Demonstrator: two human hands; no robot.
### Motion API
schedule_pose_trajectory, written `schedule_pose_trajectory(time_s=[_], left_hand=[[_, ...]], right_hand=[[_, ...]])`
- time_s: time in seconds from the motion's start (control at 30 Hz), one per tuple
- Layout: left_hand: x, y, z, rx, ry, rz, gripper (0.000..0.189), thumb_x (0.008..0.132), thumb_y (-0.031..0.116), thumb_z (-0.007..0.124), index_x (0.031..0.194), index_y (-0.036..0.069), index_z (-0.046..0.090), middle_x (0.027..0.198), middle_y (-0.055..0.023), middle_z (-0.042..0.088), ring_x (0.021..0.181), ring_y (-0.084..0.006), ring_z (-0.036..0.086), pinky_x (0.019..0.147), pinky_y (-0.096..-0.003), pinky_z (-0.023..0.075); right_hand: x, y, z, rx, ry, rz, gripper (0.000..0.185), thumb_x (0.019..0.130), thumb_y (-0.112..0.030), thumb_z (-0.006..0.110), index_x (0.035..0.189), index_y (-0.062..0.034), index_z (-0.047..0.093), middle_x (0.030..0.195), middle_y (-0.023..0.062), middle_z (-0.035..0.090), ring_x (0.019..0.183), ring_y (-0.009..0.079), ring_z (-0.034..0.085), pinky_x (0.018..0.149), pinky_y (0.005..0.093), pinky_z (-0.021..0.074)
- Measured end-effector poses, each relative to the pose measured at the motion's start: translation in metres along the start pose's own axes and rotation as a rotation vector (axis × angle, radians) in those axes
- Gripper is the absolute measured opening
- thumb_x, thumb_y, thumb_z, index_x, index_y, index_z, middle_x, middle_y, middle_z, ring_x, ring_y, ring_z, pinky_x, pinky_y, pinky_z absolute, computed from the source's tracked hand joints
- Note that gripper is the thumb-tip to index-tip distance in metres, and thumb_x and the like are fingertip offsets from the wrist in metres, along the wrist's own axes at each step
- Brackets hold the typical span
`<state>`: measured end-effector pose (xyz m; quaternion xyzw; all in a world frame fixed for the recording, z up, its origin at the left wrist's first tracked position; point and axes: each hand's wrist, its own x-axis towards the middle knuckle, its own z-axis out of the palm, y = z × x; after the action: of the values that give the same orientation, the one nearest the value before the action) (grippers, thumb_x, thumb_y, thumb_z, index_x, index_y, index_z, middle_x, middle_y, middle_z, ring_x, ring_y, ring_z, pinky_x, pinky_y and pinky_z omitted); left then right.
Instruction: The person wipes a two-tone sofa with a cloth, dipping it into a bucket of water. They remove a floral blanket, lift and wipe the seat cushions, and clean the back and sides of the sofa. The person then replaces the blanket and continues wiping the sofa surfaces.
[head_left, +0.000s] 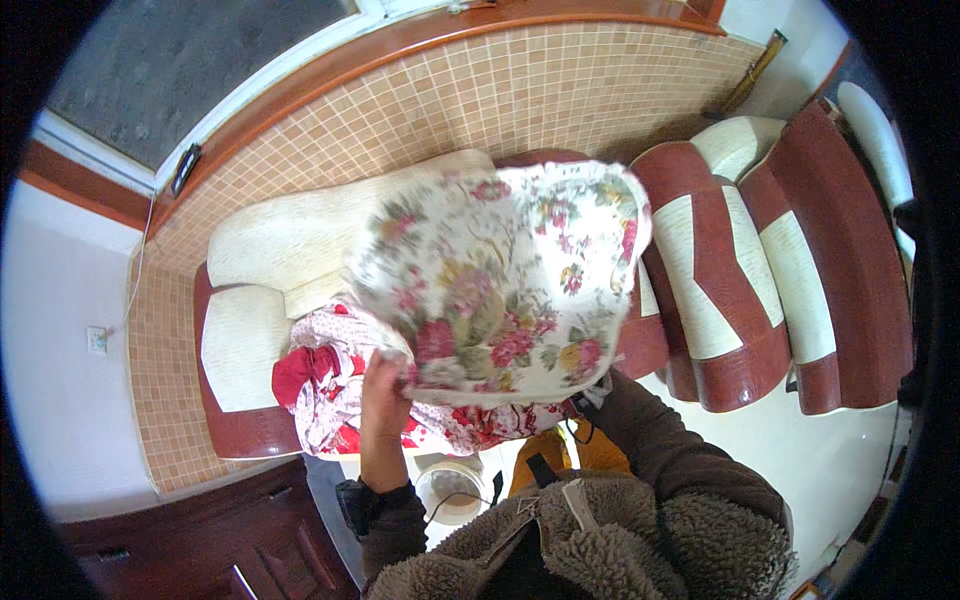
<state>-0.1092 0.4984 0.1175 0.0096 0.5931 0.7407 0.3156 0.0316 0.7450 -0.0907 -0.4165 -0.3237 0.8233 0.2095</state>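
Note:
A padded floral cloth (480, 300), white with pink and yellow roses, is spread out in front of me above a sofa. My left hand (386, 386) grips its near left corner. The cloth is blurred, mostly on its left side. My right sleeve (652, 424) reaches to the cloth's near right edge, and the right hand itself is hidden there. Under the cloth, a crumpled pink-and-red patterned blanket (337, 405) lies on the sofa seat. A bundled red cloth (300, 375) sits on that blanket's left side.
The sofa has a cream backrest (300, 225) against a tiled wall (450, 97). More brown-and-cream sofa sections (720, 270) stand at the right. A pale bucket (450, 487) is on the floor near me. Dark wooden cabinet (217, 540) stands at lower left.

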Motion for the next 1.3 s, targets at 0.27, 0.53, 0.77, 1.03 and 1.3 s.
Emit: schedule_pose_trajectory(time_s=[0.27, 0.53, 0.77, 1.03, 1.3], left_hand=[[0.025, -0.033, 0.041, 1.150, -0.258, 0.590, 0.106, 0.061, 0.037, 0.081, 0.139, -0.001, 0.021, 0.138, -0.0280, 0.030, 0.128, -0.0383, 0.030, 0.104, -0.0445, 0.0269], [0.021, -0.081, 0.124, 0.478, -0.610, -0.063, 0.097, 0.066, 0.006, 0.079, 0.139, 0.004, 0.016, 0.124, -0.0142, 0.048, 0.110, -0.0239, 0.051, 0.090, -0.0359, 0.0449], [0.023, -0.058, 0.199, -0.180, -0.617, -0.443, 0.073, 0.066, 0.013, 0.072, 0.130, 0.001, 0.038, 0.108, -0.0091, 0.058, 0.093, -0.0230, 0.060, 0.077, -0.0323, 0.0519], [0.051, -0.034, 0.275, 0.235, -0.718, -0.302, 0.080, 0.064, 0.012, 0.072, 0.134, 0.003, 0.035, 0.110, -0.0063, 0.057, 0.092, -0.0171, 0.058, 0.075, -0.0277, 0.0487], [0.090, -0.017, 0.304, 0.746, -0.694, -0.065, 0.080, 0.072, 0.008, 0.074, 0.138, 0.007, 0.029, 0.107, -0.0058, 0.055, 0.094, -0.0106, 0.054, 0.077, -0.0236, 0.0459]], right_hand=[[-0.034, -0.044, -0.040, 0.073, -0.080, -0.002, 0.074, 0.070, -0.029, 0.073, 0.129, -0.0013, 0.038, 0.119, 0.0124, 0.053, 0.104, 0.0280, 0.053, 0.092, 0.0393, 0.0425], [-0.024, -0.088, -0.082, 0.200, -0.176, 0.008, 0.076, 0.072, -0.037, 0.069, 0.132, -0.0027, 0.036, 0.123, 0.0123, 0.051, 0.107, 0.0282, 0.051, 0.094, 0.0399, 0.0407], [0.011, -0.151, -0.108, 0.315, -0.283, -0.021, 0.079, 0.074, -0.045, 0.066, 0.134, -0.0039, 0.034, 0.127, 0.0123, 0.049, 0.109, 0.0283, 0.050, 0.096, 0.0405, 0.0391], [0.019, -0.204, -0.135, 0.543, -0.545, -0.078, 0.083, 0.077, -0.053, 0.062, 0.137, -0.0053, 0.031, 0.131, 0.0122, 0.046, 0.112, 0.0285, 0.048, 0.098, 0.0411, 0.0374], [-0.018, -0.288, -0.090, -0.116, -0.525, -0.267, 0.058, 0.086, -0.028, 0.061, 0.133, -0.0032, 0.038, 0.128, 0.0124, 0.049, 0.113, 0.0240, 0.050, 0.095, 0.0363, 0.0407]])
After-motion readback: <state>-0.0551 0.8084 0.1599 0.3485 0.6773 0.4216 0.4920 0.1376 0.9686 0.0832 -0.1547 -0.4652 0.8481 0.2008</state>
